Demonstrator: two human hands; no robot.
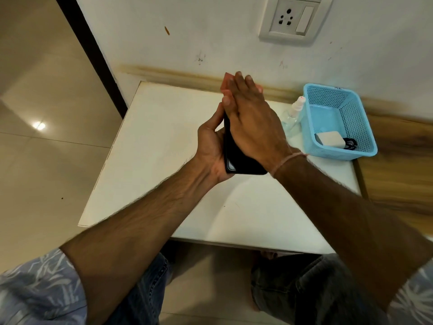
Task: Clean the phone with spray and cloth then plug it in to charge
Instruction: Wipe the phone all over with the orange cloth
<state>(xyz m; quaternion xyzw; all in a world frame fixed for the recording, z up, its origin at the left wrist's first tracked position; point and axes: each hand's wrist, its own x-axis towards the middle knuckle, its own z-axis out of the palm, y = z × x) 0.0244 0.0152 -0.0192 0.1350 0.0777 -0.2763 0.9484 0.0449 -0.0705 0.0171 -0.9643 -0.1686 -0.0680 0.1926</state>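
Note:
My left hand grips a black phone from its left side and holds it above the white table. My right hand lies flat across the phone's face, fingers stretched out, and covers most of it. Pinkish edges of a cloth peek out beyond and beside the right fingertips; the rest of the cloth is hidden under the hand. A clear spray bottle with a white nozzle stands on the table just left of the blue basket.
The basket at the table's right back corner holds a white charger adapter and a black cable. A white wall socket with a switch sits above. My knees are under the table's front edge; tiled floor lies to the left.

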